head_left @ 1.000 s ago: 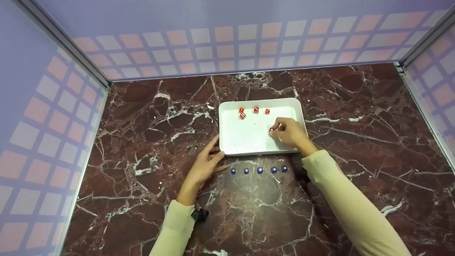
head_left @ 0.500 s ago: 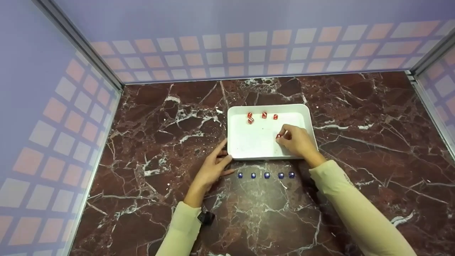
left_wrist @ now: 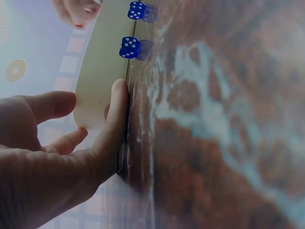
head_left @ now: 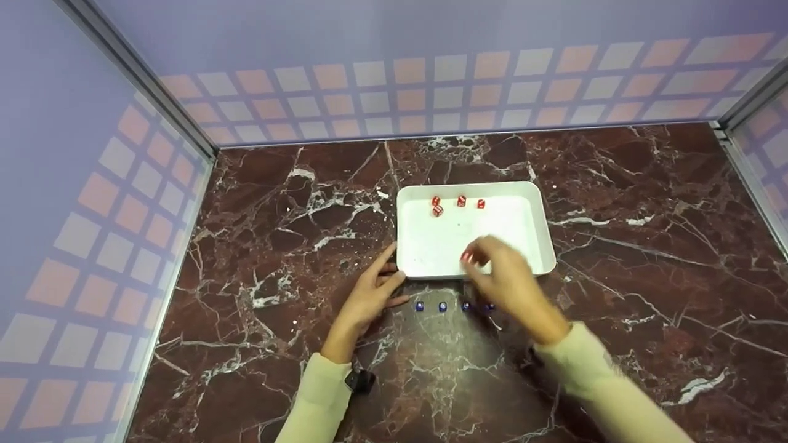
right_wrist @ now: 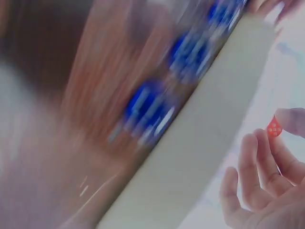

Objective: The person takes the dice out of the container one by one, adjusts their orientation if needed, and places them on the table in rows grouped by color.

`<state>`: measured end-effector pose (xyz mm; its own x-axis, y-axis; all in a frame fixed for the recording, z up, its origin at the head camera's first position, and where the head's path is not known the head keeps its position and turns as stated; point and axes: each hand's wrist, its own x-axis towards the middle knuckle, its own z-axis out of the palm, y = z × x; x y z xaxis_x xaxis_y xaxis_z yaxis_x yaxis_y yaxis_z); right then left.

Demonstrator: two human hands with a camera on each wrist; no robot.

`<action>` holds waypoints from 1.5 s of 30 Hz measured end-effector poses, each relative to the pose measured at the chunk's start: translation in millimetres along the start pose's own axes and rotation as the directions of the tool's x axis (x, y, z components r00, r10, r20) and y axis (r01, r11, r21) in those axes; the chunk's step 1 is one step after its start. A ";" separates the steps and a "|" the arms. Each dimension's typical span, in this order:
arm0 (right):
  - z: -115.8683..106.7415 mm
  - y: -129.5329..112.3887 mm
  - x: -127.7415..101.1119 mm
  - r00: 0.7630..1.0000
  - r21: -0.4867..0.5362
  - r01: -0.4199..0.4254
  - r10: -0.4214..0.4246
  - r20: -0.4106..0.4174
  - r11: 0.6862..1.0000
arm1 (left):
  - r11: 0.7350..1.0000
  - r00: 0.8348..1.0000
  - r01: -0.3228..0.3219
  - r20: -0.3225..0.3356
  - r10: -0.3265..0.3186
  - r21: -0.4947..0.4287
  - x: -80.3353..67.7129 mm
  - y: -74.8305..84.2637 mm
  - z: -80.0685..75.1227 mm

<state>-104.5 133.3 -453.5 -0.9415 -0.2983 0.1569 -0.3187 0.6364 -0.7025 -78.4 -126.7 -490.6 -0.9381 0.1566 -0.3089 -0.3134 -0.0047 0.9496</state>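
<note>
Here the left hand (head_left: 369,295) lay flat with straight fingers against the near left corner of the shallow white rectangular plastic tray (head_left: 534,206), steadying it. A row of small blue dice (head_left: 442,306) stood on the table just before the tray's near rim. The right hand (head_left: 502,277), blurred, pinched one small red die (head_left: 466,256) between thumb and fingertip above that rim. By my judgement the carrying step was in hand; setting the die down called for a gentle, aimed lowering. Four more red dice (head_left: 460,201) sat in the tray's far part. The table (head_left: 646,295) was dark red marble with white veins, enclosed by lilac walls (head_left: 92,203) with pale squares.
</note>
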 end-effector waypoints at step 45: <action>71.0 -31.1 -42.5 0.937 -0.138 0.253 -0.206 0.283 0.958 | 1.000 1.000 -0.017 0.023 0.016 0.023 -3.1 -0.4 -1.2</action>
<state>-46.8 75.7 -487.6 -0.7850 -0.6120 0.0956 -0.5582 0.6321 -0.5375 -75.5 -128.4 -490.1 -0.9394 0.1794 -0.2920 -0.2941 0.0150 0.9556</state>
